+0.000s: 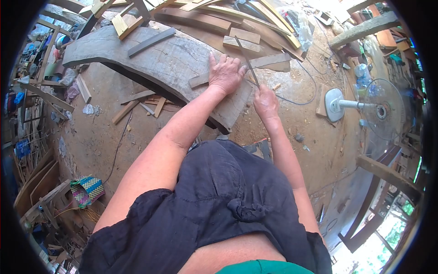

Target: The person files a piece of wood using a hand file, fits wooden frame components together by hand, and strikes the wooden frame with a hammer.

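My left hand [226, 75] presses down on a narrow wooden piece [273, 61], its fingers curled over it. This piece lies across the end of a thick, weathered plank [173, 59] and widens at its right end, which sticks out past the plank. In my right hand [266, 102] is a long, thin, dark, file-like tool [247, 58], gripped at its near end. The tool slants up and away, crossing the wooden piece just right of my left fingers. Whether its edge touches the wood is hard to tell.
A grey wooden strip [152, 42] lies on the plank's left part. Beyond are stacked boards [196, 20] and short blocks [242, 44]. At right stands a fan [335, 105], with a cable [303, 103] on the floor. A woven basket [87, 191] sits lower left.
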Demonstrator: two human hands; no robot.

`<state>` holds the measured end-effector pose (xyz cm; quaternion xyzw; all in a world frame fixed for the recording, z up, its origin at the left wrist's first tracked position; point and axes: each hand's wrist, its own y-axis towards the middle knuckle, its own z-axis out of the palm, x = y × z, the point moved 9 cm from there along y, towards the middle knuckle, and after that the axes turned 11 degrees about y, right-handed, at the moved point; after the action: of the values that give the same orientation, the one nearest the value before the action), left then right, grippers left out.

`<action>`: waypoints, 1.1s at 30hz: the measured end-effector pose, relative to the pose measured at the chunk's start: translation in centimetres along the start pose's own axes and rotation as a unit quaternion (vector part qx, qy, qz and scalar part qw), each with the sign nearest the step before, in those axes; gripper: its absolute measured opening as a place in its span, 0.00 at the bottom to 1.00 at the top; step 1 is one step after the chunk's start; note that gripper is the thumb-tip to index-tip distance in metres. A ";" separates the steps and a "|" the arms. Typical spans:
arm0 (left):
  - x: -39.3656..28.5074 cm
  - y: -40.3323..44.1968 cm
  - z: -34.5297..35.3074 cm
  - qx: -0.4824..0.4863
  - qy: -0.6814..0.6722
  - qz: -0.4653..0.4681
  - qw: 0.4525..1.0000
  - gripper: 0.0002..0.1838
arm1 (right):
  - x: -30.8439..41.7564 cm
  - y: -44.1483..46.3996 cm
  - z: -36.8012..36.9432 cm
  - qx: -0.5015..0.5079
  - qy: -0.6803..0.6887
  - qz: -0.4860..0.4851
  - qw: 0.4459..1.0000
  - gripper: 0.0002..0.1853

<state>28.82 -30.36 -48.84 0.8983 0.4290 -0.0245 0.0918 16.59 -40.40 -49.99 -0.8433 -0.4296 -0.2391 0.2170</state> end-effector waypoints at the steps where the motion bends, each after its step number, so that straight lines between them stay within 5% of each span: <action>1: 0.0 -0.2 -0.1 -0.006 0.010 0.004 1.000 0.16 | -0.1 -0.7 0.0 0.002 0.006 -0.010 1.000 0.13; 8: 0.1 -0.1 0.2 -0.005 0.006 0.006 1.000 0.17 | -2.8 -5.7 -0.6 0.047 -0.025 0.067 0.996 0.12; 13: -0.1 -0.1 0.1 -0.006 0.005 0.006 1.000 0.17 | 0.4 0.6 0.6 -0.032 -0.004 -0.029 0.999 0.12; 22: -0.1 -0.1 -0.1 -0.009 0.009 0.010 1.000 0.17 | -2.5 -5.5 -0.8 0.042 -0.004 0.051 0.998 0.13; 33: -0.1 0.1 0.1 0.030 0.003 0.001 1.000 0.20 | -0.5 0.0 0.8 -0.001 0.012 0.007 1.000 0.11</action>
<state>28.84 -30.52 -48.88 0.9009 0.4279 -0.0344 0.0640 16.51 -40.26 -50.94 -0.8437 -0.4204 -0.2480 0.2233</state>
